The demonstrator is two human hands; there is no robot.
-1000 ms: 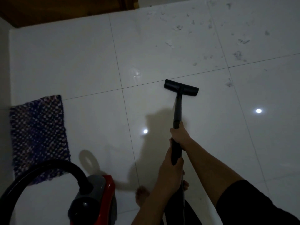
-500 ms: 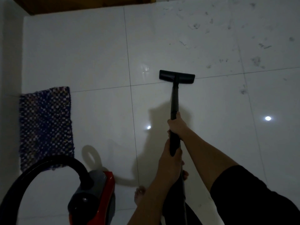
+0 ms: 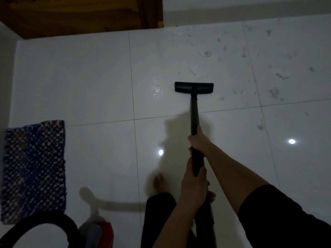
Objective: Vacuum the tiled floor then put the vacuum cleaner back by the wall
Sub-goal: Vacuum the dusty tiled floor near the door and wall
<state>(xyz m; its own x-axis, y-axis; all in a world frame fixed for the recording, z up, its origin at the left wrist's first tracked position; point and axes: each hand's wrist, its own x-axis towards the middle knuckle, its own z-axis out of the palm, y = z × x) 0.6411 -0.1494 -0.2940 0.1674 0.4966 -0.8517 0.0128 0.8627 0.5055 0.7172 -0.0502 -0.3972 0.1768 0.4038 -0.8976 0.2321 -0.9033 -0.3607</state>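
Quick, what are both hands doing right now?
Left hand: grips the black plastic vacuum wand, nearer the body.
Right hand: grips the same wand farther along.

No text, label, brand, number or sign can be read in this view. The red and grey canister vacuum cleaner body (image 3: 102,233), the black plastic vacuum tube (image 3: 194,115) and the flat black floor nozzle (image 3: 194,87) appear as plain dark surfaces. The light is dim, and any marking on them is too dark to make out.
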